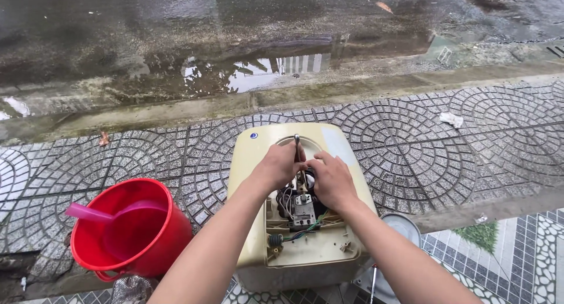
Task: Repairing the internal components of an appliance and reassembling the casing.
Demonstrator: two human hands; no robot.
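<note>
A cream plastic appliance housing (258,163) stands on the paved ground with its cover off, showing wires and a small metal switch block (302,210) inside. My left hand (278,166) grips a slim metal tool (296,142) that points up above the opening. My right hand (330,179) rests beside it over the black wires, fingers curled into the opening. What the right fingers hold is hidden.
A red bucket (94,245) with a pink scoop (88,213) stands left of the housing. A round grey lid (402,226) lies at its right. Wet road and a puddle (247,74) lie beyond the kerb. Patterned tiles are at the bottom right.
</note>
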